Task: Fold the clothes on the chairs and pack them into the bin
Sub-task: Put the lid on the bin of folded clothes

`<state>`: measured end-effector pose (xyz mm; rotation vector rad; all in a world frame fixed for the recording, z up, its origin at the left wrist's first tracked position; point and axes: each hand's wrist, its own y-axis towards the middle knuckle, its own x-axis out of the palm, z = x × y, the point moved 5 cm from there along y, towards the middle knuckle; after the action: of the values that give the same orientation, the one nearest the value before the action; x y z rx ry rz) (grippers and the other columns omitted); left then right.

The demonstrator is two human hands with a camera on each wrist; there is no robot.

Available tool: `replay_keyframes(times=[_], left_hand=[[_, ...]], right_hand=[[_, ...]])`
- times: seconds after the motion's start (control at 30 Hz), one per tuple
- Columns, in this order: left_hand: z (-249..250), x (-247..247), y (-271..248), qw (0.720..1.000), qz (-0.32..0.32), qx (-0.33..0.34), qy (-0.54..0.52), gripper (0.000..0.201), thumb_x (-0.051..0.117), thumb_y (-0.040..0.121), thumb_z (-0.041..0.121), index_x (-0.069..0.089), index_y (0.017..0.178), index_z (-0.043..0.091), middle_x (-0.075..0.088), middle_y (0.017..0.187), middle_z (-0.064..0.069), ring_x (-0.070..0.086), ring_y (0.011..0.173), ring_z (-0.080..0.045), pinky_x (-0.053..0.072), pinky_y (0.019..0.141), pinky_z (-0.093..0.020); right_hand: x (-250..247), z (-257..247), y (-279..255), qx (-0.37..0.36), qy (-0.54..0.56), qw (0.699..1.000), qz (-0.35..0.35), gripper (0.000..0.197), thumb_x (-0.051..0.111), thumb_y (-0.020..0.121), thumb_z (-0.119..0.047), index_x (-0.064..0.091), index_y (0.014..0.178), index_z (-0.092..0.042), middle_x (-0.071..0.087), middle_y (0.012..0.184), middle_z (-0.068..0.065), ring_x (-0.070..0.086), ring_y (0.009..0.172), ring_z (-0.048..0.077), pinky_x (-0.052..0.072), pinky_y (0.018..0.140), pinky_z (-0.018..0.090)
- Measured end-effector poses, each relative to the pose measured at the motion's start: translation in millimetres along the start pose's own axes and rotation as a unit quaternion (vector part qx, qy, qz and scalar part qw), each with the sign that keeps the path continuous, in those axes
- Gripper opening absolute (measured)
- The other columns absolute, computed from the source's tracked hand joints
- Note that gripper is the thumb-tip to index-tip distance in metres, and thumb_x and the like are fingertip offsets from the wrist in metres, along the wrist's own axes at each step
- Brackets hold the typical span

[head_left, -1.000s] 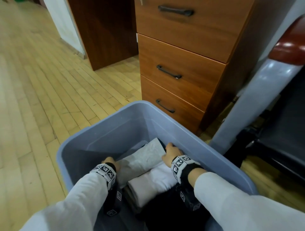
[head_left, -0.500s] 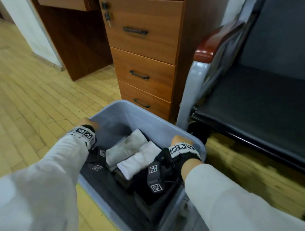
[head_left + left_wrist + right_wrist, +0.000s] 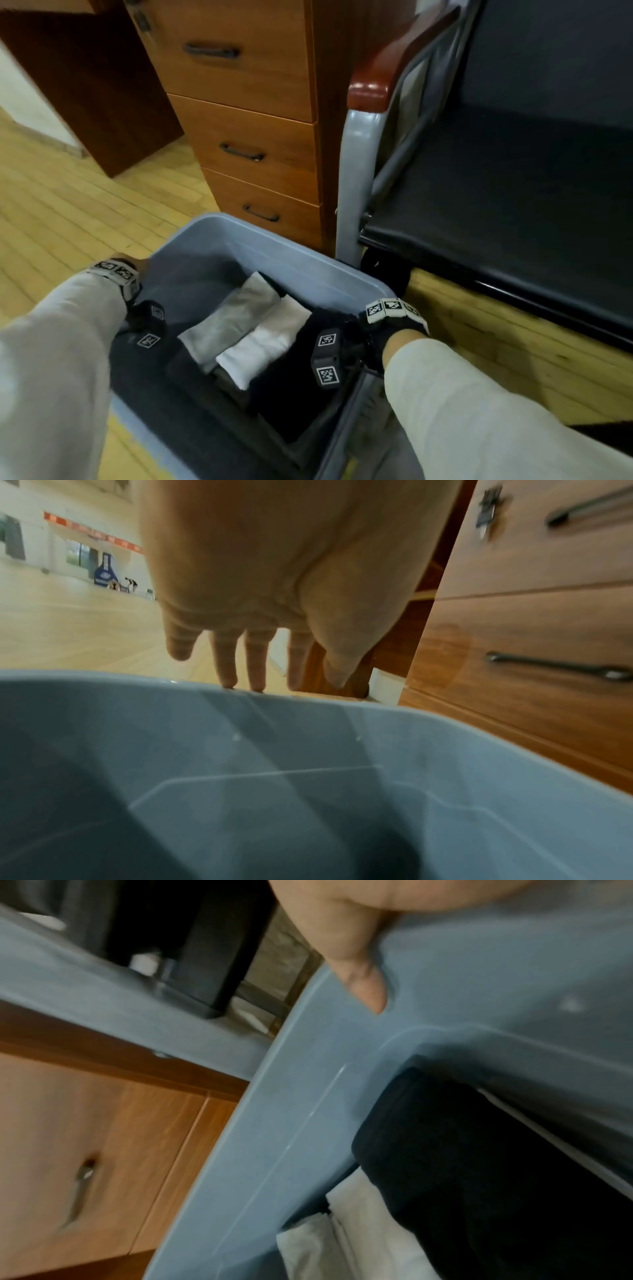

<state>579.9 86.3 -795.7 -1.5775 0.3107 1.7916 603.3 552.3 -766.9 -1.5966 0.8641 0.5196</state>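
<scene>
A blue-grey bin (image 3: 274, 250) stands on the floor. Inside it lie a folded grey garment (image 3: 233, 318), a folded white garment (image 3: 270, 339) and dark clothes (image 3: 298, 377). My left hand (image 3: 132, 265) is at the bin's left rim. In the left wrist view its straight fingertips (image 3: 227, 680) touch the rim of the bin (image 3: 342, 750). My right hand (image 3: 356, 969) is at the right rim, thumb lying on the inner wall of the bin (image 3: 291, 1096) and the other fingers hidden beyond the rim. In the head view only its wrist band (image 3: 390, 308) shows.
A wooden drawer cabinet (image 3: 253, 137) stands just behind the bin. To the right is a chair with a black seat (image 3: 496, 205) and a red-brown armrest (image 3: 383, 75). Wood floor (image 3: 68, 212) stretches away on the left.
Both hands have left the folded clothes inside the bin and moved out to its rims, left and right. The head view has swung right toward the chair.
</scene>
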Motion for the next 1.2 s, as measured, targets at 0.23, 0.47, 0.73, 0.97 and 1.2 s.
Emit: replay_keyframes(times=[0.23, 0.47, 0.73, 0.97, 1.2], left_hand=[[6.3, 16.8, 16.6, 0.997, -0.016, -0.037, -0.058, 0.039, 0.042, 0.100, 0.013, 0.047, 0.133, -0.006, 0.048, 0.132, -0.030, 0.047, 0.119, -0.044, 0.037, 0.100, -0.045], [9.6, -26.8, -11.9, 0.998, 0.032, -0.048, -0.028, 0.033, 0.044, 0.099, 0.024, 0.061, 0.122, 0.007, 0.059, 0.120, -0.026, 0.054, 0.109, -0.043, 0.042, 0.093, -0.044], [-19.1, -185.0, -84.1, 0.993, 0.060, -0.094, 0.035, 0.029, 0.046, 0.097, 0.022, 0.065, 0.111, 0.006, 0.061, 0.108, -0.027, 0.057, 0.094, -0.041, 0.044, 0.086, -0.043], [-13.3, -340.2, -142.6, 0.990, 0.078, -0.117, 0.020, 0.030, 0.046, 0.098, 0.020, 0.064, 0.116, 0.004, 0.060, 0.117, -0.027, 0.056, 0.107, -0.044, 0.042, 0.091, -0.042], [32.3, -508.9, -180.4, 0.992, 0.078, -0.095, -0.031, 0.031, 0.049, 0.097, 0.018, 0.062, 0.121, 0.004, 0.059, 0.123, -0.024, 0.054, 0.113, -0.041, 0.041, 0.095, -0.040]], right_hand=[[-12.2, -3.2, 32.1, 0.071, -0.026, 0.994, -0.076, 0.039, 0.040, 0.101, -0.018, 0.045, 0.137, -0.004, 0.036, 0.147, 0.023, 0.036, 0.136, 0.037, 0.036, 0.104, 0.050], [-24.2, -6.5, 22.7, 0.104, 0.008, 0.989, -0.107, 0.042, 0.041, 0.101, -0.025, 0.045, 0.138, -0.006, 0.038, 0.147, 0.018, 0.040, 0.134, 0.034, 0.040, 0.101, 0.048], [-81.1, -46.9, -62.4, 0.024, 0.027, 0.990, -0.134, 0.038, 0.049, 0.098, -0.032, 0.054, 0.132, -0.015, 0.050, 0.140, 0.006, 0.047, 0.130, 0.022, 0.041, 0.102, 0.037], [-187.9, -91.2, -154.1, 0.007, 0.128, 0.983, -0.131, 0.042, 0.049, 0.099, -0.031, 0.048, 0.136, -0.013, 0.042, 0.145, 0.012, 0.041, 0.134, 0.031, 0.047, 0.090, 0.035], [-348.0, -131.8, -261.4, 0.016, 0.056, 0.997, -0.048, 0.048, 0.049, 0.096, -0.040, 0.050, 0.135, -0.012, 0.045, 0.142, 0.014, 0.048, 0.125, 0.032, 0.047, 0.095, 0.042]])
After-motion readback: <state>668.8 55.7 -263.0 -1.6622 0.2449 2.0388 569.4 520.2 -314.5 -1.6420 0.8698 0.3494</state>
